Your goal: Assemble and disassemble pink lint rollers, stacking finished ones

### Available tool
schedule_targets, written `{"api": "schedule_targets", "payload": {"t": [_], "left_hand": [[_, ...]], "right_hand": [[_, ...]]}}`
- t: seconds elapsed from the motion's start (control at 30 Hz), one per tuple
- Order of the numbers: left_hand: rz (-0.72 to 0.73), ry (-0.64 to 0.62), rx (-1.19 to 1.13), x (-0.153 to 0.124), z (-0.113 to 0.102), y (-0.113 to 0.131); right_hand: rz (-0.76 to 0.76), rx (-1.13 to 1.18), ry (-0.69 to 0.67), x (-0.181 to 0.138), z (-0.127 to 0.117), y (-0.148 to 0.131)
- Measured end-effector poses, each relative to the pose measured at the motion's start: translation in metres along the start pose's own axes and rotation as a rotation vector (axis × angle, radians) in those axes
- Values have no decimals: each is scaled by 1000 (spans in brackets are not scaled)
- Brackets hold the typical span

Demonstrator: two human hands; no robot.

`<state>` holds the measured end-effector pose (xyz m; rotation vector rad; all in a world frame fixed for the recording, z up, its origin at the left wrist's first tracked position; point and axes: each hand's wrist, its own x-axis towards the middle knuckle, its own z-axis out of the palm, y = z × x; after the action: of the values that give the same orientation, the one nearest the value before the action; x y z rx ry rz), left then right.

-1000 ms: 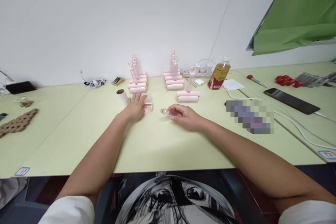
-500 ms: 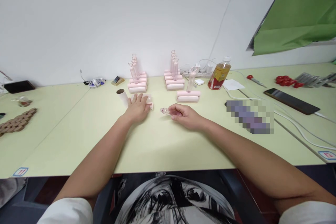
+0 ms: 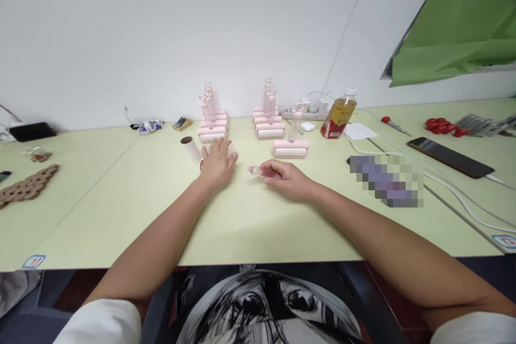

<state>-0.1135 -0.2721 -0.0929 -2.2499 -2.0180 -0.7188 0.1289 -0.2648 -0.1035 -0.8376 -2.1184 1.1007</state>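
My right hand point(image 3: 288, 180) is closed around a clear, pinkish handle point(image 3: 255, 171), its looped end pointing left. My left hand point(image 3: 219, 164) lies palm down, fingers stretched and thumb apart, over a pale part on the table that it mostly hides. A white cardboard-cored roll point(image 3: 191, 150) stands tilted just left of that hand. Beyond my right hand is a pink lint roller point(image 3: 291, 149) with a white roll and an upright clear handle. Further lint rollers stand in two rows, one at the left point(image 3: 212, 133) and one at the right point(image 3: 270, 129).
A drink bottle point(image 3: 338, 115) stands at the back right near a power strip point(image 3: 310, 115). A phone point(image 3: 449, 157), white cables and red-handled tools point(image 3: 441, 126) lie further right. Brown rolls point(image 3: 28, 185) and a dark phone point(image 3: 32, 131) are at the left.
My left hand has shifted slightly right and turned, its thumb now out to the right, covering the part that showed beside it. My right hand keeps hold of the handle.
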Motion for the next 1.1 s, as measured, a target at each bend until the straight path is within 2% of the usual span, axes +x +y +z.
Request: {"api": "schedule_targets", "payload": {"t": [0.07,0.1,0.17,0.23,0.33,0.47,0.57,0.63,0.7,0.83,0.97,1.1], "left_hand": [[154,57,-162,-2,-5,3],[233,44,-246,-4,-7,5],[353,-40,-372,-9,-8,12],[400,-145,-435,-13,-7,19],[356,-201,-505,-16,-2,24],[235,18,-676,-13,4,14],[145,73,-795,-8,3,5],[141,65,-710,-5,-1,2],[185,41,-503,-4,-7,4],[350,-87,-166,-10,-16,21],[481,-242,-78,-20,-13,38],[435,-295,-113,-26,-7,44]], "right_hand": [[4,-6,8,0,0,-1],[5,-7,11,0,1,-1],[0,-6,17,0,2,0],[-10,3,24,0,3,2],[-3,7,43,1,3,3],[82,16,104,3,-1,2],[178,156,95,4,-3,3],[209,242,76,5,-3,5],[223,267,77,5,-1,6],[236,199,98,3,4,6],[169,160,49,1,6,2],[140,208,3,0,6,0]]}}
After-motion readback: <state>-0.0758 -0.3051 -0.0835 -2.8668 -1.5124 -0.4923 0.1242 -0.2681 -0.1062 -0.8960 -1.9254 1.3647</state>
